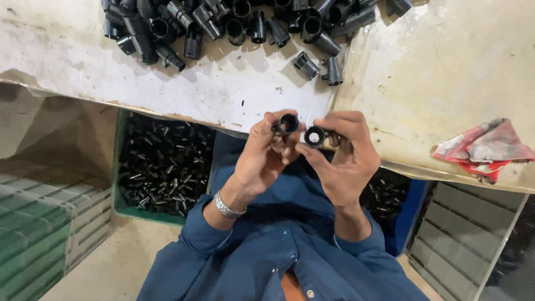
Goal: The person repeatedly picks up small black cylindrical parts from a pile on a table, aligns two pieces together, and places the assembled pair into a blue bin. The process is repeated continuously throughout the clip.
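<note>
Blue sleeves frame your left hand (262, 156) and right hand (343, 159), fingers each pinching a light, rigid, smooth black plastic sleeve (285, 124); grip the rims.

The left hand (262, 153) pinches a black plastic ring (286, 124) at its fingertips; the right hand (343, 156) holds a short black tube fitting (316, 135) just beside it at three o'clock, open end toward the camera. A pile of black tube fittings (239, 25) lies on the white table (72, 61) at twelve o'clock. A green crate (118, 206) of small black parts sits at nine o'clock, a red rag (485, 147) at three.
</note>
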Demonstrator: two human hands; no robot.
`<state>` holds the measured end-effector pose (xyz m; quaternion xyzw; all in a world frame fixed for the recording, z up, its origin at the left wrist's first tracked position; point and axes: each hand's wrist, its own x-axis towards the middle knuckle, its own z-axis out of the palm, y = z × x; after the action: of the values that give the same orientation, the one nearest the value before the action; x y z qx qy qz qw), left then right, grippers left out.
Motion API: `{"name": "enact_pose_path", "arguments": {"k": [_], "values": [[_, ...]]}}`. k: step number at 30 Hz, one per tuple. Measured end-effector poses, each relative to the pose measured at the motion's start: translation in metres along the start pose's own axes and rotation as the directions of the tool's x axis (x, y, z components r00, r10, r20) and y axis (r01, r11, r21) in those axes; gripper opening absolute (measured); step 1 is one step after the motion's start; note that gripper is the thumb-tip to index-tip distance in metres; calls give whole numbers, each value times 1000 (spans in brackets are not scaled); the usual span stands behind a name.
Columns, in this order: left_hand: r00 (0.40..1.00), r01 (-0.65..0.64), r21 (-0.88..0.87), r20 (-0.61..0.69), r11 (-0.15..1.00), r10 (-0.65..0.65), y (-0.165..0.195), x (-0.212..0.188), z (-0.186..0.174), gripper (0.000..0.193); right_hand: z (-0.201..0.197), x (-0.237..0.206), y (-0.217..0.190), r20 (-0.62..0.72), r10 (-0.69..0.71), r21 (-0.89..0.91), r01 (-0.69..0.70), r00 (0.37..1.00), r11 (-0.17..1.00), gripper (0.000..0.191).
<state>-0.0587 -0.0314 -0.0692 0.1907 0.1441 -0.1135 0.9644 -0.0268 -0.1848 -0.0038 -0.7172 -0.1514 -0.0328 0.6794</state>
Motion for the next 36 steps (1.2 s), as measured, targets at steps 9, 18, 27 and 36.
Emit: {"name": "enact_pose_path", "arguments": {"k": [9,18,27,36], "values": [[999,17,-7,-33,1000,-18,-10,-6,8,53,-11,-12,6,-66,63,36,-61,996,998,43],[999,-36,100,20,994,34,-5,-2,14,58,-17,-12,20,-71,116,158,-104,991,982,41],[948,-109,907,-29,406,318,117,-111,-65,47,-35,0,13,-82,-20,22,21,996,1000,41],[828,196,957,-44,-214,559,96,-128,-164,56,-69,-41,9,7,-50,46,49,999,998,39]]}}
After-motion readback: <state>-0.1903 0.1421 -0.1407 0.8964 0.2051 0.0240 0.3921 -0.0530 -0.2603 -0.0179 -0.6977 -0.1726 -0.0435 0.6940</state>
